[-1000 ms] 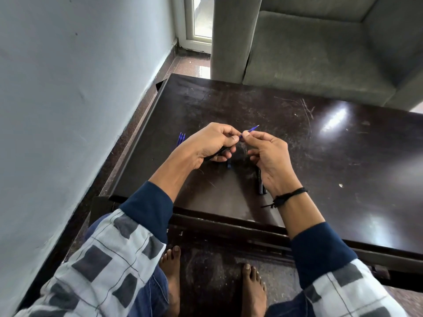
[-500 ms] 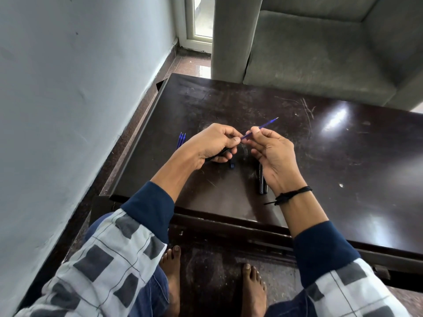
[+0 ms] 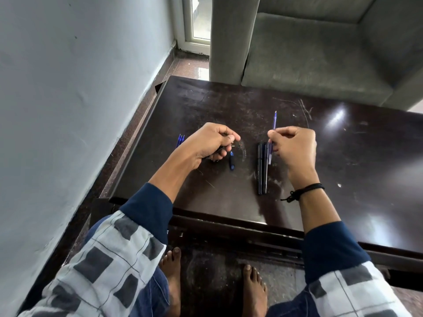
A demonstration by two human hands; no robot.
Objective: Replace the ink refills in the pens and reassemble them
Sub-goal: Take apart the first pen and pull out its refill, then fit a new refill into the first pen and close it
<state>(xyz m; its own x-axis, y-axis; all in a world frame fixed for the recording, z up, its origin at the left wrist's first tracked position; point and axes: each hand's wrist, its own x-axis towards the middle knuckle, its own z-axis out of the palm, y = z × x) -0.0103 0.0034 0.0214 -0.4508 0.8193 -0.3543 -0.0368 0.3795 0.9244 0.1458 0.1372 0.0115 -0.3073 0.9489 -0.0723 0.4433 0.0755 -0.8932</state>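
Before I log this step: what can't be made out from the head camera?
Head view: the dark pen part in the left hand is mostly hidden by its curled fingers.
Head view: the spare refills are partly behind the left hand; count unclear.
Head view: fingers of the right hand cover the middle of the pinched refill; its lower end blends with the black pens.
Head view: the small blue piece is too small to identify.

Dark table point(image 3: 343, 170): black pens point(image 3: 262, 170), blue refills point(image 3: 180, 140), small blue piece point(image 3: 231, 161).
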